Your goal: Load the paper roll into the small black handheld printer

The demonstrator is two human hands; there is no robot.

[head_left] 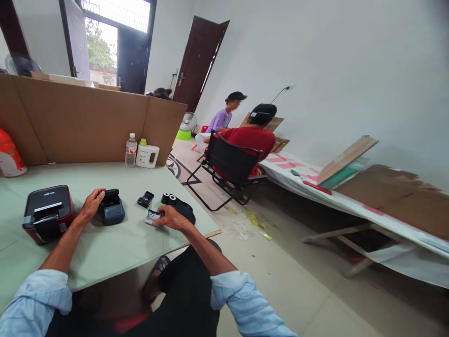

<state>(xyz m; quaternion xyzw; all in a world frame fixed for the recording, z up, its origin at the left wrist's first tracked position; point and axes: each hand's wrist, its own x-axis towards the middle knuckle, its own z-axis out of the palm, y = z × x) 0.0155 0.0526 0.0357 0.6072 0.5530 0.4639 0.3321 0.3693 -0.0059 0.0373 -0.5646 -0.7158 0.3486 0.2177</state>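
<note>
My left hand (93,203) is closed on the raised lid of a small dark blue-grey portable printer (112,214), which stands on the pale green table. In my right hand (170,218), the fingers pinch a small white and black block (151,216) low over the tabletop; its kind is not clear. Just behind that block lies a small black piece (145,199) with shiny parts. A black device with white round ends (180,206) sits beyond my right hand, partly covered by it.
A larger black and red printer (48,210) stands left of my left hand. Along the cardboard screen (84,119) are a water bottle (131,150), a white jug (147,155) and an orange container (10,154). Two people sit beyond the table's right edge, one in a black folding chair (231,161).
</note>
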